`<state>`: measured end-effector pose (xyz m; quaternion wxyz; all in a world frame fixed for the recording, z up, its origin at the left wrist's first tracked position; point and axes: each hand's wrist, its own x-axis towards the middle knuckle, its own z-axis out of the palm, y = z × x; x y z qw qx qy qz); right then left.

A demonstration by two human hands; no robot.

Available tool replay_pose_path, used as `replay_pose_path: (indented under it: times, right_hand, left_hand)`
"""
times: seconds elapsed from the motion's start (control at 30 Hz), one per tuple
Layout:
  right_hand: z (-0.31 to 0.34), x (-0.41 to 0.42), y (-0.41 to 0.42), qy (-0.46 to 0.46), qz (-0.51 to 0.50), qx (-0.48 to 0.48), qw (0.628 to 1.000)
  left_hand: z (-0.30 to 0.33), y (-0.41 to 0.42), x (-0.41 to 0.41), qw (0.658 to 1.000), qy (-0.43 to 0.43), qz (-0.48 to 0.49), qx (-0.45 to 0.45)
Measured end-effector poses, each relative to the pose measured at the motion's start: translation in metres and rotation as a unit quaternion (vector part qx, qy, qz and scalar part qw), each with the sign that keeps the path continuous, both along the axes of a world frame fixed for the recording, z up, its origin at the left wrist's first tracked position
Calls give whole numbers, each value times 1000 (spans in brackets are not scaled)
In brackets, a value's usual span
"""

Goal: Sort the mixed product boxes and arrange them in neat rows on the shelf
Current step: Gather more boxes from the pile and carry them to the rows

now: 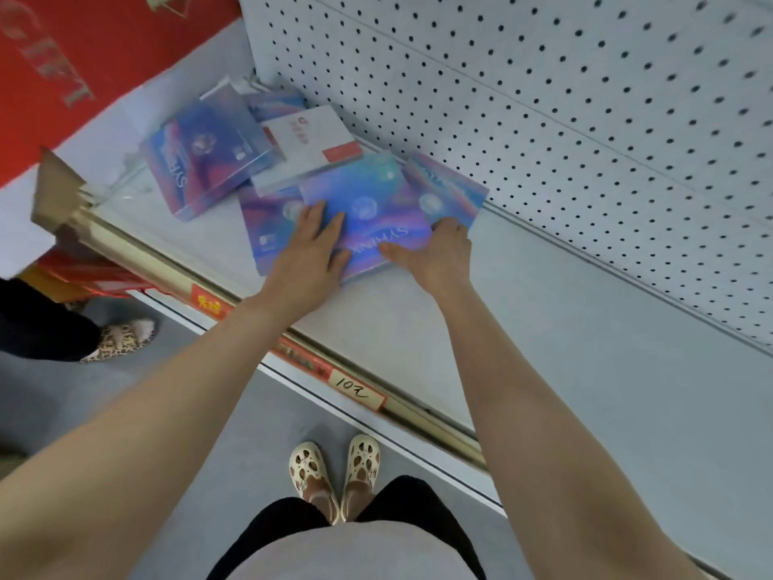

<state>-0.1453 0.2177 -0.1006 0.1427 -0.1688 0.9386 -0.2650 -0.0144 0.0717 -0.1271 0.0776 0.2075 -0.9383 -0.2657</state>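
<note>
Hands bracket the top blue box (368, 211) on the shelf (543, 311): left hand (311, 249) lies flat on its left part with fingers (322, 219) straight and a bit spread, right hand (439, 253) curls over its right edge, so both are equally close. Its long axis runs from near-left to far-right, toward the pegboard (543, 98). Another blue box (447, 188) touches on the right, one blue box (267, 228) sits underneath on the left, and the white box (309, 144) plus a loose blue pile (209, 157) crowd the far left, so I'd guess the free shelf to the right is the easy way out.
</note>
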Motion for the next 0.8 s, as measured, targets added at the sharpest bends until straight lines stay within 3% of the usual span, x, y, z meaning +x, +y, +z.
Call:
replay_pose_path:
  times: [0.03,0.1,0.17,0.3,0.47,0.57,0.73,0.8]
  right_hand:
    - [4,-1,5,-70,-43,-99,992]
    - [15,-2,20,-182,-116,-269,939]
    - [27,-6,38,-184,-136,-340,912]
    - [56,-24,84,-109,-175,-391,897]
    - [84,-42,131,63,-159,-278,945]
    - [95,-49,142,122,-143,-154,970]
    - [105,-54,145,105,-46,115,987]
    - [105,-47,152,82,-76,153,982]
  left_hand:
    - [-1,7,0,1000,7,4,1]
    - [0,20,1,1000,24,1,4]
    - [3,30,-1,999,47,-20,2]
    - [11,47,-21,997,66,-42,-11]
    - [18,49,-64,996,78,-27,-35]
    - [23,46,-90,999,5,-15,-39]
    - [24,36,-122,990,-139,19,-12]
    - [23,37,-127,986,-164,11,-6]
